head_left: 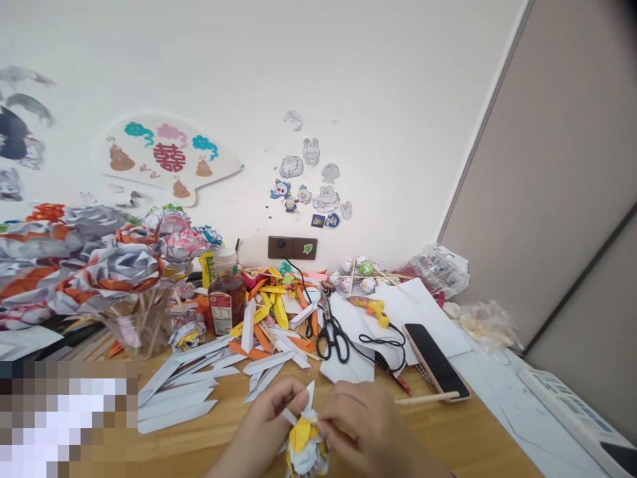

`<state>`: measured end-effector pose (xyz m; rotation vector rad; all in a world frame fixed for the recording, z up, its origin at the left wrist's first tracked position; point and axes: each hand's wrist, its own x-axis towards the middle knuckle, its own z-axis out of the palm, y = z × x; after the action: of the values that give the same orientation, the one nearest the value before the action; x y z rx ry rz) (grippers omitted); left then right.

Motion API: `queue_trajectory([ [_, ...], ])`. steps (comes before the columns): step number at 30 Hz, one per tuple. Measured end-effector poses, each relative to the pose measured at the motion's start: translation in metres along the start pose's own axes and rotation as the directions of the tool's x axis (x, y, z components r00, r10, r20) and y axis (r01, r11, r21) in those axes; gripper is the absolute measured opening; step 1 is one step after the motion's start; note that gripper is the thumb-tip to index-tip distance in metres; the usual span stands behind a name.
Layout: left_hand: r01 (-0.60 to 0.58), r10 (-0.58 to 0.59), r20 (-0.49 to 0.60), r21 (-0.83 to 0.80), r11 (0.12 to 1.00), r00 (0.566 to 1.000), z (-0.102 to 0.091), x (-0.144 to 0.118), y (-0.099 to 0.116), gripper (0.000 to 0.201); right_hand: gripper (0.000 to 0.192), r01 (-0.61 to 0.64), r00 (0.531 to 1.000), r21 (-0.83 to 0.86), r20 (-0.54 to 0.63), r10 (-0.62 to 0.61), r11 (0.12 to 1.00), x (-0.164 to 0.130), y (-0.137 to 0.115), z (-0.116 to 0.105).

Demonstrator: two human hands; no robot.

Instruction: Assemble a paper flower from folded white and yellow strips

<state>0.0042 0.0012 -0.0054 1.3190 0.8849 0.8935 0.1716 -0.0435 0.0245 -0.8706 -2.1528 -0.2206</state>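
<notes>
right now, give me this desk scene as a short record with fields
left hand: left hand pinching a white folded strip on the paper flower
right hand: right hand gripping the same flower from the other side
near hands: white folded paper strips lying flat on the wooden table
behind: black scissors, yellow glue gun, phone face up
left side: finished paper flowers in a glass, sauce bottle

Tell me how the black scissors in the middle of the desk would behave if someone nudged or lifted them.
The black scissors look rigid, so they would likely lift as one piece, though the blades could swing open. They lie flat across white paper, so a push would probably slide them, not roll them. A black cord runs close beside the handles and might snag.
</notes>
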Motion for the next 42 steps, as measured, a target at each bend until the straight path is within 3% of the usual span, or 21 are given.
queue_trajectory([
  [3, 0.007, -0.007, -0.005, 0.006, 1.0, 1.0, 0.001, -0.002, 0.0, 0.053, 0.036, 0.033, 0.999, -0.082, 0.011, -0.032, 0.996, 0.001, -0.001, -0.001],
  [8, 0.017, -0.017, -0.004, 0.002, 1.0, 1.0, 0.0, 0.003, -0.004, 0.055, 0.041, 0.195, 0.981, -0.246, 0.07, -0.184, 0.949, 0.003, -0.002, -0.006],
  [15, 0.014, -0.014, -0.012, 0.0, 1.0, 1.0, 0.002, 0.002, -0.002, 0.056, 0.023, 0.291, 0.952, -0.287, 0.183, -0.246, 0.913, 0.003, 0.003, -0.012],
  [19, 0.018, -0.018, -0.003, -0.003, 1.0, 1.0, 0.003, 0.001, 0.0, 0.057, 0.02, 0.236, 0.954, -0.272, 0.248, -0.169, 0.933, 0.002, 0.0, -0.013],
  [29, 0.014, -0.014, -0.007, 0.017, 1.0, 1.0, 0.004, 0.0, -0.003, 0.054, 0.018, 0.134, 0.957, -0.279, 0.284, -0.052, 0.951, -0.006, -0.001, -0.004],
  [33, 0.023, -0.023, 0.006, 0.034, 0.999, 1.0, 0.005, -0.004, 0.001, 0.054, 0.014, 0.008, 0.943, -0.251, 0.324, 0.076, 0.968, -0.002, -0.001, -0.006],
  [36, 0.018, -0.018, -0.003, 0.043, 0.999, 1.0, 0.006, -0.006, 0.006, 0.054, 0.011, -0.111, 0.919, -0.138, 0.363, 0.154, 0.984, 0.003, -0.003, -0.012],
  [38, 0.012, -0.012, 0.005, 0.046, 0.999, 1.0, 0.006, -0.006, 0.009, 0.056, 0.015, -0.142, 0.932, -0.066, 0.326, 0.156, 0.988, 0.004, -0.003, -0.015],
  [42, 0.009, -0.01, 0.024, 0.047, 0.999, 1.0, 0.005, -0.004, 0.01, 0.057, 0.03, -0.121, 0.983, -0.071, 0.131, 0.13, 0.99, 0.003, -0.003, -0.016],
])
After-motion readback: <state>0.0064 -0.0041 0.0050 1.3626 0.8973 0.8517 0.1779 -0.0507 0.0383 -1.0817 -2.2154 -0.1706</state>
